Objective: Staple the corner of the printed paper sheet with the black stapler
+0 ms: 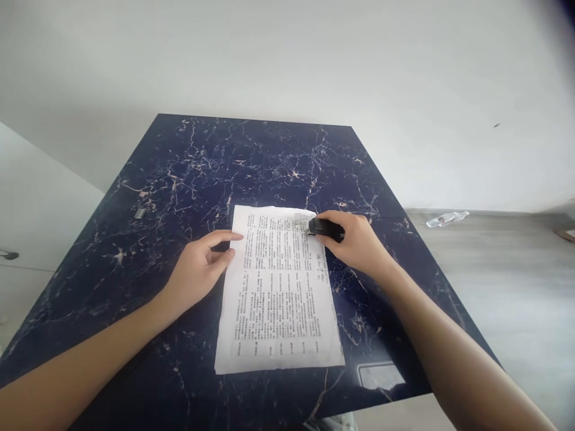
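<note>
A printed paper (278,287), apparently a stack of sheets, lies on the dark blue marbled table (233,155), with its lines of text running away from me. My left hand (204,263) grips its left edge, index finger on top and thumb at the margin. At the upper right edge, my right hand (354,239) is closed round a black stapler (327,229). The stapler's front end sits over the paper's margin. Whether its jaws are pressed together I cannot tell.
A small grey piece (139,213) rests on the table's left side. Near the front right edge is a pale rectangle (381,376) with a dark rim. A clear plastic bottle (447,219) lies on the floor by the wall (269,60).
</note>
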The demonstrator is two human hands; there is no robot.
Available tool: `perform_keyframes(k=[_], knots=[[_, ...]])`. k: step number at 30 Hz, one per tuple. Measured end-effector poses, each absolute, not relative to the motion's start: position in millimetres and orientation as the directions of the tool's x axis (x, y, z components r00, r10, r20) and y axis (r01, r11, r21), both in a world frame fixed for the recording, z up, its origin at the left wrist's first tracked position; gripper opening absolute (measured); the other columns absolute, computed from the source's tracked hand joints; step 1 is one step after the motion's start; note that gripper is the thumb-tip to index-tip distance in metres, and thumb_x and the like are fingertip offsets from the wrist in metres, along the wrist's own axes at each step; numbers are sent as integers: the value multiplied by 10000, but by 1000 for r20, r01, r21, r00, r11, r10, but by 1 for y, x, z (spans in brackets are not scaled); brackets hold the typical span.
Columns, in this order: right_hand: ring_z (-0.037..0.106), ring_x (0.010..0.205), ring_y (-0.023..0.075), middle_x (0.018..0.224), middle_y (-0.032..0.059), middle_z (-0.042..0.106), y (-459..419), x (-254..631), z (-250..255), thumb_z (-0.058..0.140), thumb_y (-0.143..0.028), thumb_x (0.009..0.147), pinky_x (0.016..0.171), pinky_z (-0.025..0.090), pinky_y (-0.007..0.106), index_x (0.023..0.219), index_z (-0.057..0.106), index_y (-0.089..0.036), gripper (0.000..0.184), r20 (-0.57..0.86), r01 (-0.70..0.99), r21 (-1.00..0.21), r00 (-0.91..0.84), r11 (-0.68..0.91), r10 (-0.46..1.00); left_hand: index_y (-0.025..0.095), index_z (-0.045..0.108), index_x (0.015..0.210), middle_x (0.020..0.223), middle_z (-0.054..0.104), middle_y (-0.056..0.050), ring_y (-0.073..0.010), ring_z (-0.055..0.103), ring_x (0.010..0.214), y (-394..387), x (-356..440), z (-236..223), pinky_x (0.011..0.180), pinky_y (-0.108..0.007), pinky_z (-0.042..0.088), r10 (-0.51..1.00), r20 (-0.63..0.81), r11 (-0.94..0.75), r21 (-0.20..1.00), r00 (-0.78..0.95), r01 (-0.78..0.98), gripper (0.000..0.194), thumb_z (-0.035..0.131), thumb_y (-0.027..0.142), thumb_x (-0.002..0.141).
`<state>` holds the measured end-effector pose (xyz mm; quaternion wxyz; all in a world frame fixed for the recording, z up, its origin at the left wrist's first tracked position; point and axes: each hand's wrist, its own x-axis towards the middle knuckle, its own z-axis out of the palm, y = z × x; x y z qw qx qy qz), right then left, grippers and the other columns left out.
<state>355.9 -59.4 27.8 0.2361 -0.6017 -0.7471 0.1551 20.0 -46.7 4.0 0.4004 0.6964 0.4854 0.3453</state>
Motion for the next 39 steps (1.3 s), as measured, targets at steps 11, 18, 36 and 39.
perform_keyframes(k=[11, 18, 36, 39], knots=[[717, 1062, 278, 1156, 53, 773, -59, 350, 17, 624, -163, 875, 936, 559, 452, 1204, 739, -264, 363, 278, 833, -498, -108, 239, 955, 245, 757, 1193, 1094, 790, -77, -201, 774, 751, -51, 22, 15, 575, -273, 611, 947, -96, -71, 868, 306, 492, 275, 655, 288, 942], [746, 1009, 279, 1114, 46, 799, -54, 366, 31, 681, -379, 929, 895, 570, 447, 1150, 778, -260, 269, 159, 818, -560, -52, 134, 986, 252, 764, 1181, 1261, 752, -80, -206, 786, 800, -52, 22, 13, 574, -264, 610, 958, -78, -67, 874, 277, 481, 267, 670, 292, 934], [749, 1013, 257, 1106, 41, 806, -54, 360, 20, 520, -420, 1059, 856, 554, 412, 1116, 804, -259, 331, 261, 814, -566, 25, 131, 965, 252, 784, 1152, 1086, 797, -69, -230, 791, 792, -53, 21, 17, 565, -265, 599, 981, -84, -23, 838, 172, 544, 267, 678, 311, 914], [749, 1013, 256, 1106, 40, 807, -54, 360, 20, 517, -417, 1060, 868, 556, 419, 1115, 805, -261, 332, 256, 814, -566, 26, 128, 966, 250, 782, 1163, 966, 799, -59, -232, 788, 767, -53, 22, 17, 555, -263, 589, 982, -91, -18, 832, 168, 554, 277, 676, 311, 914]])
